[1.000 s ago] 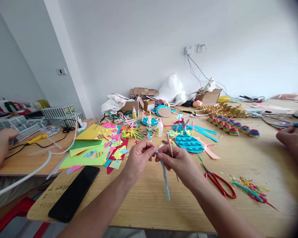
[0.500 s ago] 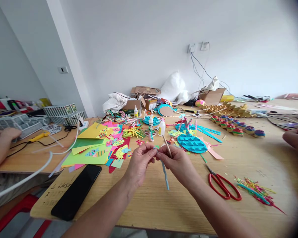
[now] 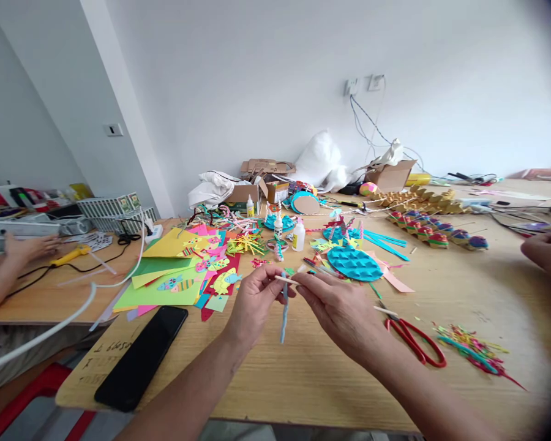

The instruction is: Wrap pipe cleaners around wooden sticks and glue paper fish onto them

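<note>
My left hand (image 3: 256, 300) is closed, pinching a light blue pipe cleaner (image 3: 283, 318) at its upper end; the rest hangs down over the table. My right hand (image 3: 337, 303) is closed around a thin wooden stick (image 3: 286, 280). The stick's tip lies across the pipe cleaner at my left fingertips, and its far end shows past the right hand near the scissors. Whether the pipe cleaner is wrapped around the stick is hidden by my fingers. Red-handled scissors (image 3: 416, 340) lie on the table to the right.
A black phone (image 3: 142, 358) lies front left, below coloured paper sheets (image 3: 165, 288) with paper fish. Glue bottles (image 3: 299, 236) and a blue scalloped disc (image 3: 355, 263) stand beyond my hands. Paper scraps (image 3: 472, 352) lie right. Other people's hands (image 3: 30, 248) show at both sides.
The wooden stick has swung from upright to nearly level across my fingers. My right hand has turned palm down, and the hanging pipe cleaner has shifted left.
</note>
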### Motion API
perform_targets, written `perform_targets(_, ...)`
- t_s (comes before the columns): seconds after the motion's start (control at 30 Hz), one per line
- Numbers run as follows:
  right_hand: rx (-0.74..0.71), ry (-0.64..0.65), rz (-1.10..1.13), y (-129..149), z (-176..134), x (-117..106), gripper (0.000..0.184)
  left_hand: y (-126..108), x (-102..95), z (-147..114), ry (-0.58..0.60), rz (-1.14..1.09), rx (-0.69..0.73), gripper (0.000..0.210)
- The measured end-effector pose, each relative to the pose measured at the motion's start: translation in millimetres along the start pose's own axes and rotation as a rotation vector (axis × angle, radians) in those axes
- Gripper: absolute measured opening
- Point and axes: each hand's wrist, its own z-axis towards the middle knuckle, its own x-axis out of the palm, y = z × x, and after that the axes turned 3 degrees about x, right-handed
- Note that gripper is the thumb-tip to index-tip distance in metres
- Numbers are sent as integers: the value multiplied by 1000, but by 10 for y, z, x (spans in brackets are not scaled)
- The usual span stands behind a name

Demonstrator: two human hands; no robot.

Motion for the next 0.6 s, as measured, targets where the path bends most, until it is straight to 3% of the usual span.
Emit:
perform_targets(0.3, -8, -30, -100, -70, -2, 51, 26, -52, -9, -17, 0, 50, -14, 14)
perform_targets(0.6, 7, -11, 37, -100, 5, 59, 27, -47, -78, 1, 60, 152, 72, 13)
